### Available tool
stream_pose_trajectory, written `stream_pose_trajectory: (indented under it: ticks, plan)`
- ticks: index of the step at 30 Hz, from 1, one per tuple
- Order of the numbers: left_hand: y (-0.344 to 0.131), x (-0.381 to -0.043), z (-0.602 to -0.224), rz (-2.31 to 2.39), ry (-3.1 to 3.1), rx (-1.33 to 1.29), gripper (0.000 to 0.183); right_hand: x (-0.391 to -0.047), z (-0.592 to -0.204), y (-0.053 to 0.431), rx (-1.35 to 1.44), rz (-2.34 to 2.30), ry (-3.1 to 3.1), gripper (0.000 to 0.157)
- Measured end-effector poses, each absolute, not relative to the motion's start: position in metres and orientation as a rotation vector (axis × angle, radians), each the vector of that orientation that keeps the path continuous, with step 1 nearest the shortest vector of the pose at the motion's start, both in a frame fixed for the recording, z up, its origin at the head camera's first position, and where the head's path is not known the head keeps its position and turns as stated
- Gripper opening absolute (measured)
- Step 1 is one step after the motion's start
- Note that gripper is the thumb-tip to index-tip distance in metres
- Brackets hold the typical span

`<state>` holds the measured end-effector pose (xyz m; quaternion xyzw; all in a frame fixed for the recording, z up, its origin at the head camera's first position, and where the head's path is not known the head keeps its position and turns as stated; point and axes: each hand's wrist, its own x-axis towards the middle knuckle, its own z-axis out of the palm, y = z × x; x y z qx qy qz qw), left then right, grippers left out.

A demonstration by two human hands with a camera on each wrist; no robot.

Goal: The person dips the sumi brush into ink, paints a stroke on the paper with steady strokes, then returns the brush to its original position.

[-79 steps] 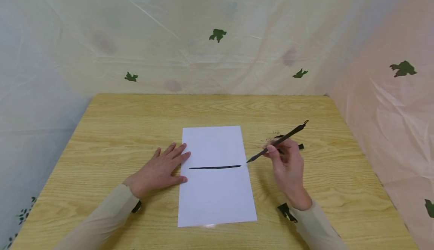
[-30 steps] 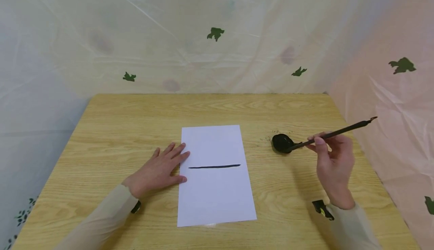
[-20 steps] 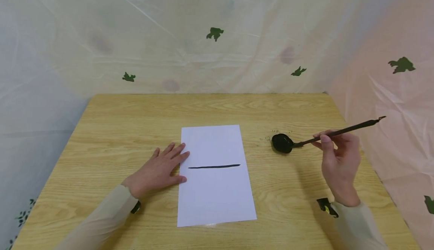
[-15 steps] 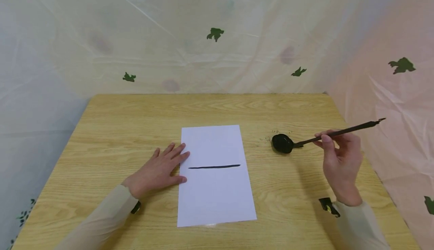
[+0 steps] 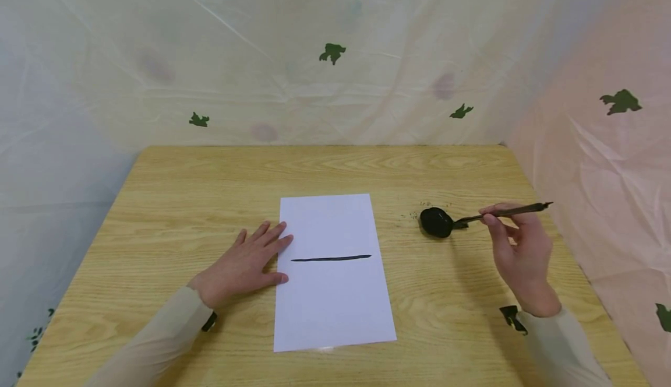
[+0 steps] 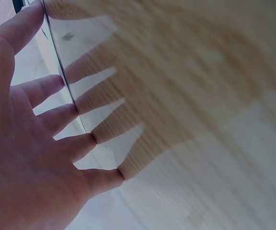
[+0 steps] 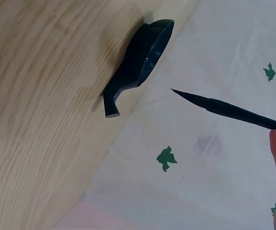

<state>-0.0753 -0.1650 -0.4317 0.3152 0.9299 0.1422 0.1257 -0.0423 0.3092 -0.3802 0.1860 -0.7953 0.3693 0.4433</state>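
My left hand (image 5: 243, 267) lies flat with fingers spread, fingertips on the left edge of a white paper sheet (image 5: 335, 305). Across the sheet runs one black horizontal stroke (image 5: 331, 258). Fingers and thumb of my right hand (image 5: 524, 253) pinch a dark writing brush (image 5: 516, 210) by its handle. Its pointed tip (image 7: 183, 94) is beside a black spoon-shaped ink dish (image 7: 138, 57), with a gap between them in the right wrist view. The dish rests on the table to the right of the paper, its short handle pointing toward my right hand.
The wood-grain table (image 5: 220, 171) ends at a pale hanging cloth (image 5: 251, 55) behind and on both sides. Small dark specks (image 5: 413, 216) mark the tabletop near the dish. A black strap piece (image 5: 512, 319) is at my right sleeve.
My right hand has carried the brush from the paper's right edge over to the dish. Lately the brush's rear end has dipped and shifted left. The left hand and paper stay put.
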Motion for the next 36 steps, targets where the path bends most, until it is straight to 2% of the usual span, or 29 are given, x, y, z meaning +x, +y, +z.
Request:
stream_pose_trajectory:
  ticks: [10, 21, 36]
  plan:
    - [-0.165, -0.076, -0.432, 0.409, 2.712, 0.919, 0.077, -0.045, -0.389, 0.317, 0.589, 0.736, -2.054, 0.050]
    - [-0.164, -0.076, -0.432, 0.400, 2.711, 0.919, 0.076, -0.042, -0.393, 0.319, 0.690, 0.493, -2.077, 0.043]
    - [-0.164, -0.077, -0.432, 0.395, 2.708, 0.919, 0.077, -0.044, -0.391, 0.319, 0.951, 0.469, -2.056, 0.035]
